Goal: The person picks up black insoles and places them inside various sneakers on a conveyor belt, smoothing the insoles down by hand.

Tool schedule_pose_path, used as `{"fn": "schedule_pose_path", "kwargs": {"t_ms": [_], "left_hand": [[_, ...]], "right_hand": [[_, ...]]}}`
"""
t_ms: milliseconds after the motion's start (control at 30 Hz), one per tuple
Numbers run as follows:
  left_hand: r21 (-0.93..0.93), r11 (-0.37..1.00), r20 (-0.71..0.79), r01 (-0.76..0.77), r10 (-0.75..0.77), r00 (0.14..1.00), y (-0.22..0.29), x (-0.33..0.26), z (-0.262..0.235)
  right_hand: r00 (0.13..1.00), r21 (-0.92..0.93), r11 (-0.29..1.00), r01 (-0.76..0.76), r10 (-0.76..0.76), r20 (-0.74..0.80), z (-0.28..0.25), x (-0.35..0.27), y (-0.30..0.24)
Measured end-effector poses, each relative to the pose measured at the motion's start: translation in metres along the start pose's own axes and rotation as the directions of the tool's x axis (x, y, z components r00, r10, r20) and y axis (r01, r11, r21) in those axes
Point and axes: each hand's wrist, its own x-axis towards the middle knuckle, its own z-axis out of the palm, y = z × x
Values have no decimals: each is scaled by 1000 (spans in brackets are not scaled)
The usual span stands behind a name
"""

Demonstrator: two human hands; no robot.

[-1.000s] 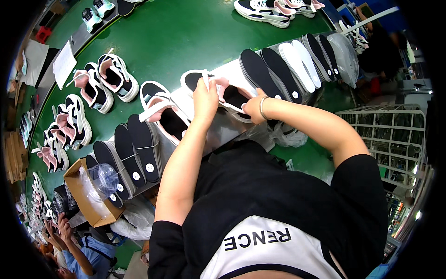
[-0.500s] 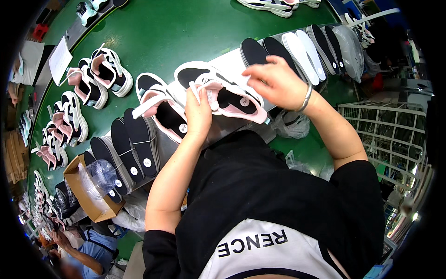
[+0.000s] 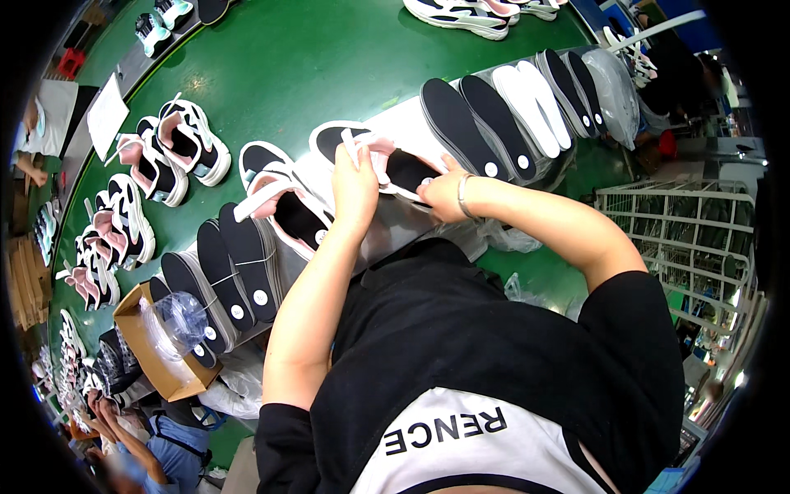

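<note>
A white, black and pink sneaker [image 3: 406, 169] lies in front of me with its toe pointing away and a dark insole inside. My left hand [image 3: 355, 188] is closed on its raised pink and white tongue. At the heel, my right hand [image 3: 445, 194], with a bangle on the wrist, grips the collar, its fingers at the round sticker on the insole. Just left of my left hand rests a matching sneaker [image 3: 299, 216], its tongue pulled up and a stickered black insole inside.
Stacks of black insoles [image 3: 454, 123] and white insoles [image 3: 523, 107] line the bench at right, and banded black insoles [image 3: 234, 272] lie at left. A cardboard box [image 3: 169, 354] holds clear plastic. More sneakers [image 3: 188, 144] stand on the green surface [image 3: 271, 62]. A wire rack [image 3: 675, 239] is at right.
My right hand has come down from above the insole stacks onto the sneaker's heel and taken hold. My left hand stays on the tongue, now bunched closer.
</note>
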Motion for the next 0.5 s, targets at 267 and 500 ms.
{"fn": "schedule_pose_path", "kwargs": {"t_ms": [267,500], "left_hand": [[2,1000,19,-11,11,1000,-6,4,1],[4,1000,23,-29,29,999,-2,7,8]], "right_hand": [[952,403,915,-31,150,-268,-2,24,2],[960,184,946,-266,277,-32,11,63,5]]}}
